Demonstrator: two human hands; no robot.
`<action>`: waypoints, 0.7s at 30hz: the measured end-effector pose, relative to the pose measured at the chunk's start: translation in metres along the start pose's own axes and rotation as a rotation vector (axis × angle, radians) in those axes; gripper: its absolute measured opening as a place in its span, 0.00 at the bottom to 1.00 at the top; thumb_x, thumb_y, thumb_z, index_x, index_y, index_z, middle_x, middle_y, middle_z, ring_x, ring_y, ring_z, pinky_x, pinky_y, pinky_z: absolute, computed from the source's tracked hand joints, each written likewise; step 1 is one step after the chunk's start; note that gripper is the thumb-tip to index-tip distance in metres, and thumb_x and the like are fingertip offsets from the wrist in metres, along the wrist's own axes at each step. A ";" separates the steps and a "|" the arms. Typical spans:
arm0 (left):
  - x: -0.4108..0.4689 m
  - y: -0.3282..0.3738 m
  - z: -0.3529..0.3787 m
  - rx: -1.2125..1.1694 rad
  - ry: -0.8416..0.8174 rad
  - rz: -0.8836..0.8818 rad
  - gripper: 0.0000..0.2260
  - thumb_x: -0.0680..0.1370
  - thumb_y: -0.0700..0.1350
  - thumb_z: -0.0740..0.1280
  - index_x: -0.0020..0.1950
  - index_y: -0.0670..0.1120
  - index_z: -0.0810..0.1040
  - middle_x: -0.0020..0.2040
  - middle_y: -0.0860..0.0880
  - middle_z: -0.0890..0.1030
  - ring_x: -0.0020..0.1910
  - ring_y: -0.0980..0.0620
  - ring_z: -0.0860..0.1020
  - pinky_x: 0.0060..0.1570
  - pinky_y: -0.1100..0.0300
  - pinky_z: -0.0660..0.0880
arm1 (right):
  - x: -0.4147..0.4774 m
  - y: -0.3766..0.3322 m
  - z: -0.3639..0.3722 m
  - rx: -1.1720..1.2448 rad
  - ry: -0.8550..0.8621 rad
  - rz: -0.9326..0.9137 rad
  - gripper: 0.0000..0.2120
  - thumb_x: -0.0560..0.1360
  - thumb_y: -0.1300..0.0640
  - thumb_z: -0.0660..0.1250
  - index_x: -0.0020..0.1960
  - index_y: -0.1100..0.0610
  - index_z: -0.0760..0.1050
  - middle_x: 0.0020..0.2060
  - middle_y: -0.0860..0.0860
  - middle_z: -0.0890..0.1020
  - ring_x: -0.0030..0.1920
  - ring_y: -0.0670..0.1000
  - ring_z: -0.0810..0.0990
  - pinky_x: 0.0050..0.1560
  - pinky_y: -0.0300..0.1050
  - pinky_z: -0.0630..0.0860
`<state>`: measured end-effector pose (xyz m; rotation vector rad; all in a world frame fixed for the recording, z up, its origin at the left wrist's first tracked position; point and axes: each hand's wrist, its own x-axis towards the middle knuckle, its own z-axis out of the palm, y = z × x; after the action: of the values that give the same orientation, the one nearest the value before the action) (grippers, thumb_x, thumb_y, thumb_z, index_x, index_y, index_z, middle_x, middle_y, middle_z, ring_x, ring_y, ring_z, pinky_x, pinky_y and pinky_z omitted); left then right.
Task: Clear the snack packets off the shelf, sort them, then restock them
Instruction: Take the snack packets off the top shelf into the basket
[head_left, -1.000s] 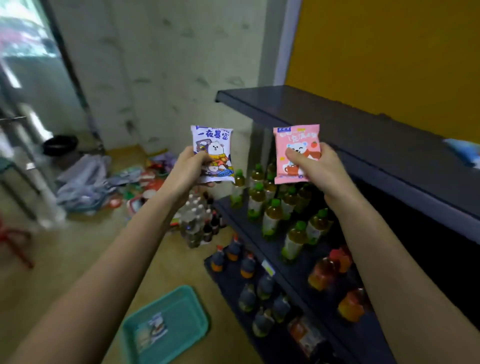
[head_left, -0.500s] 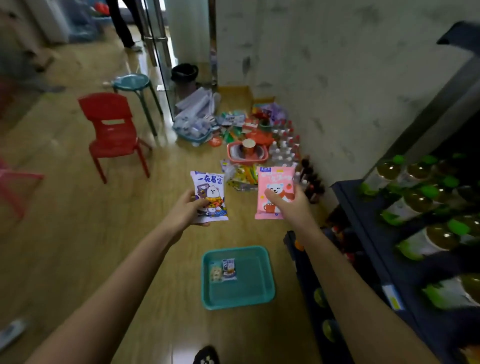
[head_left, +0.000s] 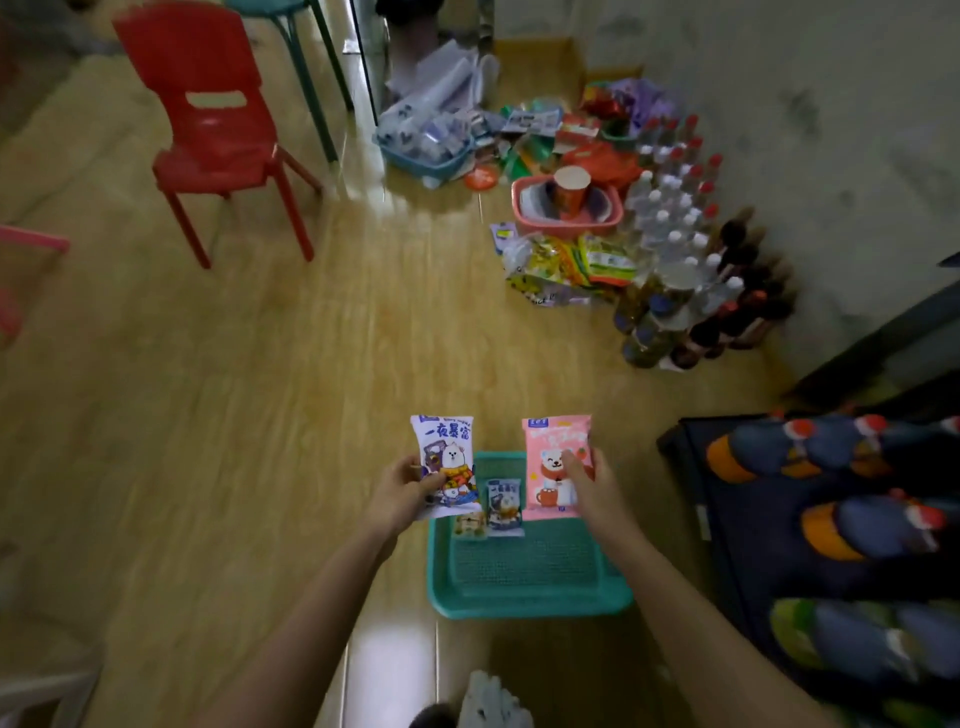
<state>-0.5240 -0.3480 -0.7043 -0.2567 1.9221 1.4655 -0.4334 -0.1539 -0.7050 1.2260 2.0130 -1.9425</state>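
My left hand (head_left: 402, 491) grips a white-and-purple snack packet (head_left: 445, 460) with a bear on it. My right hand (head_left: 592, 486) grips a pink snack packet (head_left: 551, 467) with a bear and a mug. Both packets hang upright over the far end of a teal tray (head_left: 524, 603) on the wooden floor. In the tray lie two small packets: a purple one (head_left: 503, 506) and a greenish one (head_left: 469, 526), partly hidden behind the packet in my left hand. The dark shelf (head_left: 737, 519) stands at the right.
Bottled drinks (head_left: 831, 467) fill the shelf. Further off on the floor are green snack bags (head_left: 571, 265), rows of bottles (head_left: 685, 249), a pink basket (head_left: 569, 208) with a paper cup and a blue basket (head_left: 426, 150). A red chair (head_left: 213, 119) stands at the left.
My view has swung down from the shelf to the floor. Both hands have carried the two packets lower, over the teal tray.
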 end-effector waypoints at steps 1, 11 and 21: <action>0.019 -0.023 0.005 -0.002 0.007 -0.012 0.03 0.76 0.34 0.65 0.49 0.39 0.75 0.42 0.43 0.79 0.26 0.61 0.79 0.27 0.70 0.74 | 0.016 0.025 0.007 0.003 0.003 0.012 0.09 0.80 0.53 0.57 0.57 0.55 0.70 0.45 0.52 0.81 0.46 0.54 0.81 0.47 0.50 0.78; 0.196 -0.220 0.049 0.019 0.048 -0.040 0.13 0.72 0.33 0.70 0.34 0.46 0.71 0.39 0.44 0.79 0.35 0.52 0.80 0.32 0.64 0.74 | 0.164 0.226 0.061 -0.123 -0.017 0.014 0.11 0.82 0.53 0.52 0.56 0.57 0.70 0.43 0.50 0.79 0.40 0.47 0.77 0.37 0.39 0.73; 0.266 -0.281 0.086 0.300 0.094 0.019 0.05 0.72 0.38 0.71 0.46 0.41 0.77 0.46 0.43 0.82 0.45 0.46 0.80 0.49 0.53 0.77 | 0.228 0.298 0.089 -0.304 0.017 -0.025 0.12 0.81 0.51 0.55 0.59 0.56 0.67 0.47 0.53 0.78 0.49 0.58 0.80 0.52 0.56 0.78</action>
<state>-0.5338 -0.3005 -1.0980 -0.1717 2.1927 1.1733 -0.4538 -0.1625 -1.0906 1.1502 2.2368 -1.5616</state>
